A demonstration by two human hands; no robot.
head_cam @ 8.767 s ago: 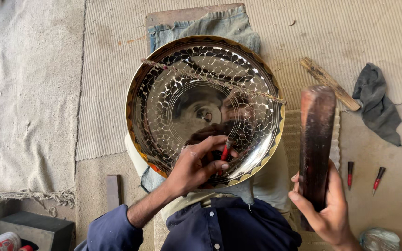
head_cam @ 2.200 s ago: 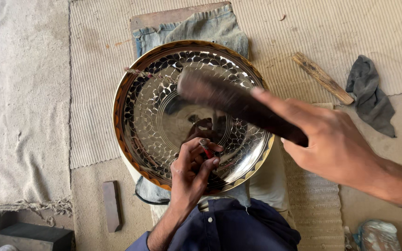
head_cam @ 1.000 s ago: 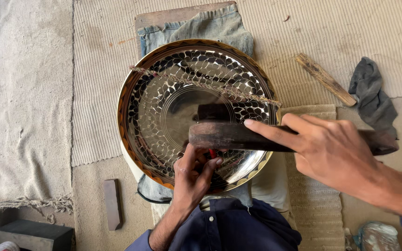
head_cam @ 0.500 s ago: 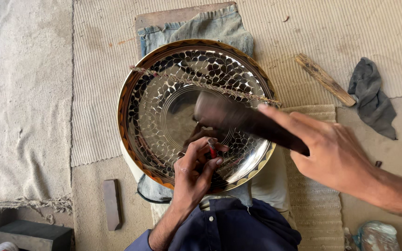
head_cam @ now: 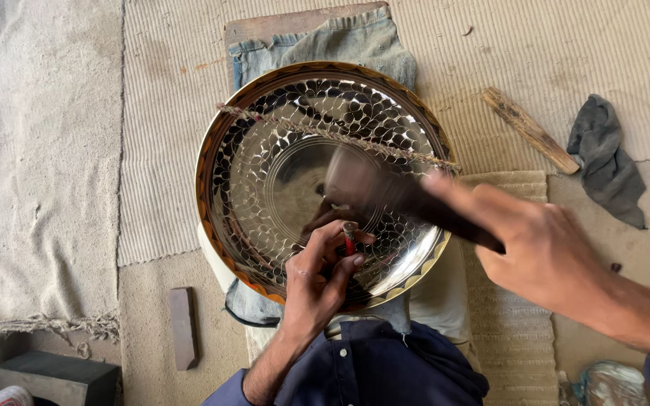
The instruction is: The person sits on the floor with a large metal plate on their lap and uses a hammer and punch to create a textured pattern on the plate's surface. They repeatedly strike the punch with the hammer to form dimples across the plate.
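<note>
A large round shiny metal tray (head_cam: 265, 135) with an engraved leaf pattern and a gold-brown rim lies in front of me on folded denim. My left hand (head_cam: 317, 278) pinches a small red-handled chisel (head_cam: 349, 239) upright on the tray's lower inner part. My right hand (head_cam: 543, 252) grips a dark wooden mallet (head_cam: 385, 192), blurred, its head just above and right of the chisel. A thin twisted cord (head_cam: 325, 135) lies across the tray.
A wooden stick (head_cam: 528, 129) and a dark grey rag (head_cam: 607, 162) lie on the mat at the right. A small dark block (head_cam: 183, 327) rests at the lower left, a grey brick (head_cam: 47, 380) in the corner. Woven mats cover the floor.
The mallet, first held upright at the right away from the tray, now swings over the tray and has come down toward the chisel top. My left hand has stayed in place.
</note>
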